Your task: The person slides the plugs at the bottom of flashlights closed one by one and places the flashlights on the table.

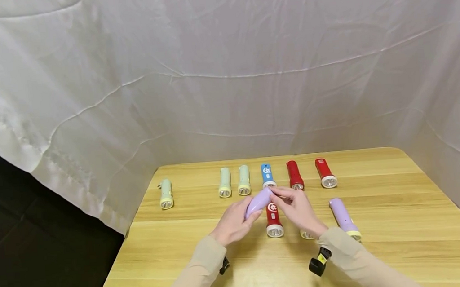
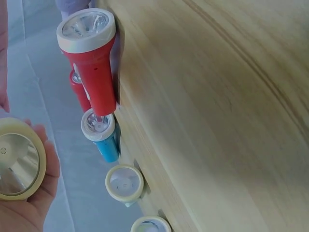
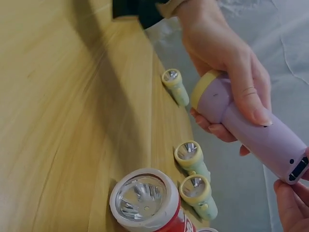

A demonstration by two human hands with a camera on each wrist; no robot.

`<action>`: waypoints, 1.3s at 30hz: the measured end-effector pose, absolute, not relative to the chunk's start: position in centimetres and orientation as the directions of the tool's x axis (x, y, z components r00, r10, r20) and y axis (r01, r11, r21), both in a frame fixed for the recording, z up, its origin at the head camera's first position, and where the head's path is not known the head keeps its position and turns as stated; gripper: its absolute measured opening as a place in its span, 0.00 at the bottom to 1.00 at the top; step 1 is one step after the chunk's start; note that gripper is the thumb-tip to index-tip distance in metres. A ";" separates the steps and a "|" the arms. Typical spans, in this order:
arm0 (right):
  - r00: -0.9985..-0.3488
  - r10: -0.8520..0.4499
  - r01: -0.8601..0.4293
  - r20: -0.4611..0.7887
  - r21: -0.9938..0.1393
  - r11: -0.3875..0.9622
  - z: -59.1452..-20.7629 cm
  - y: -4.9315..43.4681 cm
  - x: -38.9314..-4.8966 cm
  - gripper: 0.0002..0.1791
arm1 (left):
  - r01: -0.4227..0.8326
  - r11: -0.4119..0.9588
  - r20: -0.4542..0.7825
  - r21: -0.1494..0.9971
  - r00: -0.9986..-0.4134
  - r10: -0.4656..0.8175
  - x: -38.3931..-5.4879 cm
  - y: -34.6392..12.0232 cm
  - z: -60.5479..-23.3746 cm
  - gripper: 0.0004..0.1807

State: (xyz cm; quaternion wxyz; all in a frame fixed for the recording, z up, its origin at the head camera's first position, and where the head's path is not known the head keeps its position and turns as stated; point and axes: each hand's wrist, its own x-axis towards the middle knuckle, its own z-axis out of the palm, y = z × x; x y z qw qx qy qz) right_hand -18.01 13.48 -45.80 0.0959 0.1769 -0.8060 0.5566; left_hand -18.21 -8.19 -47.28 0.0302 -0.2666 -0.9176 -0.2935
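Note:
My left hand [image 1: 233, 220] grips a purple flashlight [image 1: 259, 202] in the air above the table. In the right wrist view, the left thumb lies along its body, and the yellow-rimmed head sits against the palm. With its fingertips, my right hand [image 1: 297, 208] pinches the tail end, where a dark slot [image 3: 299, 169] shows. The flashlight's lens [image 2: 18, 164] faces the left wrist camera. Below the hands lies a red flashlight [image 1: 274, 223] with a white rim. Under the right wrist, another flashlight [image 1: 307, 234] is mostly hidden, with only its pale rim showing.
Along the back of the wooden table [image 1: 151, 271] lie green flashlights [image 1: 225, 182], a blue one [image 1: 267, 173] and red ones [image 1: 294, 174]. A green flashlight [image 1: 166, 193] lies at the left, a purple-bodied flashlight [image 1: 342, 215] at the right. Grey cloth [image 1: 227, 107] surrounds the table.

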 end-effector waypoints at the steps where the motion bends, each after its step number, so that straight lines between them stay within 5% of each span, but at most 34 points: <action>1: -0.923 -0.180 -0.381 0.339 -0.866 0.324 -45.8 13.5 -18.1 0.18 | 0.506 0.689 0.207 0.520 -0.856 0.473 -18.2 -8.2 -47.3 0.24; 10: -0.952 -0.172 -0.302 0.253 -0.872 0.384 -46.2 13.6 -18.4 0.20 | 0.480 0.718 0.176 0.504 -0.871 0.459 -18.3 -8.2 -47.3 0.21; 19: -0.967 -0.195 -0.218 0.166 -0.934 0.283 -47.0 14.3 -18.6 0.21 | 0.389 0.722 0.140 0.572 -0.914 0.382 -18.3 -8.3 -47.3 0.24; 28: -0.968 -0.188 -0.217 0.164 -0.926 0.308 -46.5 16.2 -18.4 0.18 | 0.261 0.636 0.062 0.727 -0.946 0.317 -18.4 -9.4 -47.0 0.24; 39: -0.959 -0.233 -0.242 0.158 -0.886 0.396 -46.8 18.7 -17.9 0.19 | 0.136 0.663 -0.026 0.736 -0.973 0.228 -18.7 -10.5 -47.2 0.21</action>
